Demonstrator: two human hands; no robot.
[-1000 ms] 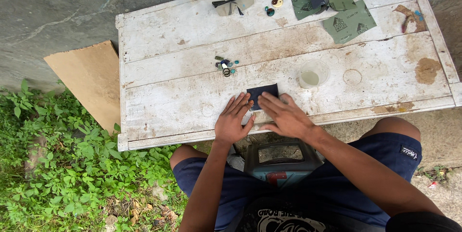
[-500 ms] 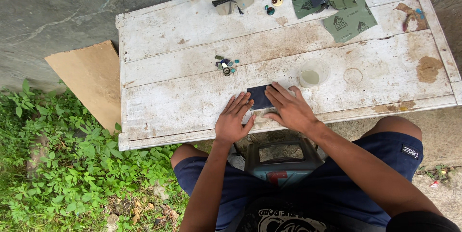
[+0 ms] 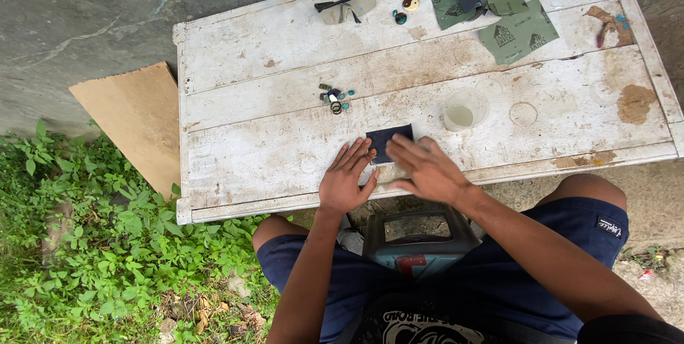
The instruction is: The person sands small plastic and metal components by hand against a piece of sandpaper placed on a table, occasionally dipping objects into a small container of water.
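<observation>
A person sits at a worn white wooden table point(image 3: 285, 52) with both hands near its front edge. The left hand point(image 3: 347, 181) lies flat, fingers spread, its fingertips touching the left edge of a small dark sheet point(image 3: 390, 139) that lies on the boards. The right hand point(image 3: 426, 168) is blurred, open and flat, over the sheet's right side, gripping nothing. Just beside it, to the right, stands a clear cup point(image 3: 464, 109). A cluster of small beads point(image 3: 335, 96) lies farther back.
</observation>
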